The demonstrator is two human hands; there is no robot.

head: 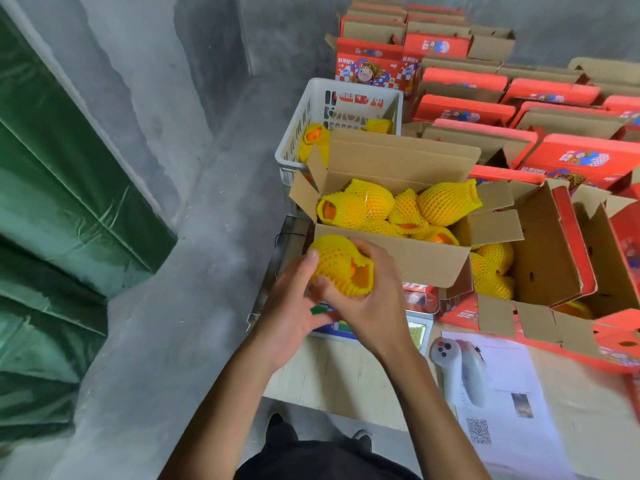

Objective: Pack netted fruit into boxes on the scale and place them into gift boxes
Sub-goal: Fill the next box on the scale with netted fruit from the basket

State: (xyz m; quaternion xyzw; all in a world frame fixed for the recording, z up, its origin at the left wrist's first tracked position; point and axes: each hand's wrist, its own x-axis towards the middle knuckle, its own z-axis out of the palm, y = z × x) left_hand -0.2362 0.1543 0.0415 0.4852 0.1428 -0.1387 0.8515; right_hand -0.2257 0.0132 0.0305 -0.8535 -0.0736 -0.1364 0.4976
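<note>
Yellow foam netting wraps the fruit (337, 265) both hands grasp — left hand (294, 303) cupping beneath, right hand (372, 296) curled over — just before the cardboard box (398, 258) on the scale (417, 332). Already heaped (fruit above the rim), it may roll one onto the counter (349, 375).

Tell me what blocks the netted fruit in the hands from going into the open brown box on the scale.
Nothing visible does. Both the left hand and right hand hold the netted fruit just before the brown box, whose near wall is low and whose flaps stand open.
</note>
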